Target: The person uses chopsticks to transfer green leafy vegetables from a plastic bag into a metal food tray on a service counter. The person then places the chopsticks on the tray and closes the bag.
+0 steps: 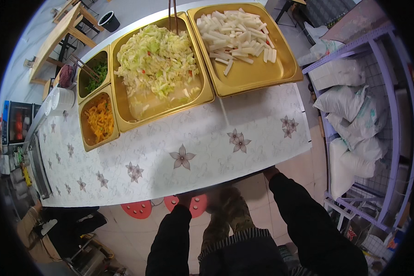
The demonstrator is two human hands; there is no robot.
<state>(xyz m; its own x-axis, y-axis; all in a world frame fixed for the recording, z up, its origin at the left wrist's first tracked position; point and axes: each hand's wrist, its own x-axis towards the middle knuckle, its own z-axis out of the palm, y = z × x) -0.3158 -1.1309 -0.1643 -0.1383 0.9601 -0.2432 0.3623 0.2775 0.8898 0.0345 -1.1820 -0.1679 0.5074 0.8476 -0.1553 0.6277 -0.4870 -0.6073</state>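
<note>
My left hand (184, 200) is at the near edge of the table, dark and blurred, its fingers hidden below the tabletop. Further right, my right hand (271, 172) meets the same edge, fingers also out of sight. A white cloth with a flower print (207, 151) covers the table. On its far side stand a gold metal pan of chopped cabbage (158, 58) and another of pale radish sticks (241, 38). Two smaller gold pans at the left hold chopped green herbs (96, 77) and orange shredded food (100, 119). Chopsticks (173, 17) stand in the cabbage.
A purple rack (376, 62) with white plastic bags (362, 120) stands at the right. Stacked white plates (62, 99) sit at the table's left. A seated person (38, 234) is at the lower left. Red stool tops (137, 209) show under the table edge.
</note>
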